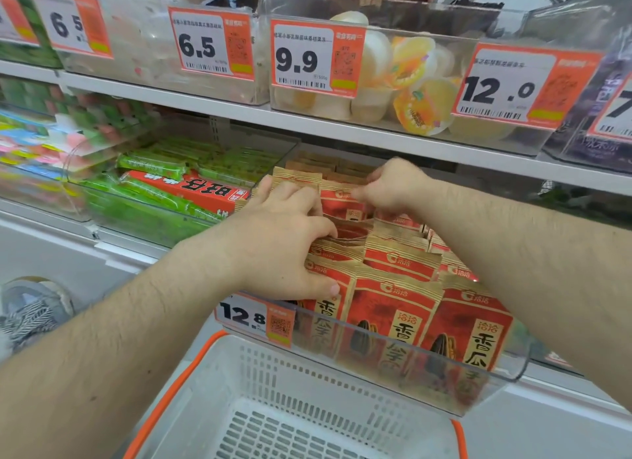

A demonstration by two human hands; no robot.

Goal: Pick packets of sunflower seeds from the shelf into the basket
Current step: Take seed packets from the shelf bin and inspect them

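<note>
Red and tan sunflower seed packets (393, 308) stand in rows inside a clear plastic bin (513, 366) on the lower shelf. My left hand (284, 239) reaches into the bin, its fingers curled over the tops of packets in the left rows, thumb against a front packet. Farther back, my right hand (390, 185) pinches the top edge of a packet (342, 198). Below the bin sits a white basket (273, 400) with orange handles, and no packets show in it.
Left of the seed bin is a clear bin of green and red snack bars (171, 191). The shelf above (342, 130) carries bins of jelly cups (410, 82) with price tags. A price tag reading 12.8 (253, 316) hangs on the seed bin's front. A shoe (30, 304) is at lower left.
</note>
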